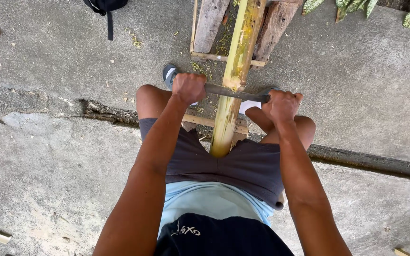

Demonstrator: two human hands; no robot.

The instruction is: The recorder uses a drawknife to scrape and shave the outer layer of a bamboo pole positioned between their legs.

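A long yellow-green bamboo pole (pixel 231 90) runs away from me between my knees, resting on a wooden frame (pixel 214 121). A dark metal blade (pixel 233 92) lies across the pole. My left hand (pixel 188 87) grips the blade's left end. My right hand (pixel 281 105) grips its right end. Both fists are closed tight, one on each side of the pole. The pole's near end sits against my dark shorts.
Weathered wooden planks (pixel 209 23) flank the pole farther away. Bamboo shavings (pixel 200 68) litter the concrete floor, which has a long crack (pixel 105 114). A black bag strap (pixel 107 14) lies top left, green leaves (pixel 357 5) top right, and small wood offcuts (pixel 0 236) near the bottom corners.
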